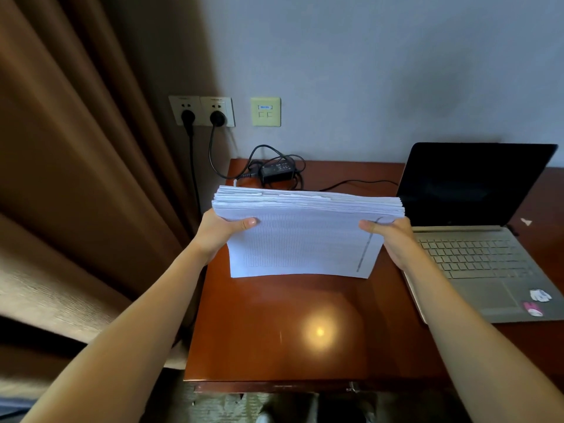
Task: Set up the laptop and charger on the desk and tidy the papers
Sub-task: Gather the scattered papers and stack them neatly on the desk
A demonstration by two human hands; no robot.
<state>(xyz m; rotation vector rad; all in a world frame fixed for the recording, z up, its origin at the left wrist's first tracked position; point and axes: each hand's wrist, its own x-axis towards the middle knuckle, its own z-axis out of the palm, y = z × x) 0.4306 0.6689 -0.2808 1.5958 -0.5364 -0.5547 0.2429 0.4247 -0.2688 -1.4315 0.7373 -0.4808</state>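
A thick stack of white papers [305,236] stands upright on its lower edge on the brown desk [305,331]. My left hand [222,233] grips its left side, thumb across the front sheet. My right hand [393,236] grips the right side the same way. An open laptop [476,227] with a dark screen sits on the desk to the right. Behind the papers lies the black charger brick [276,170], its cable running to a wall socket [217,112] and another lead running toward the laptop.
A brown curtain [91,148] hangs along the left, close to the desk's left edge. A second plug sits in the neighbouring socket [186,112]. A network wall plate [265,112] is above the desk. Stickers mark the laptop's palm rest.
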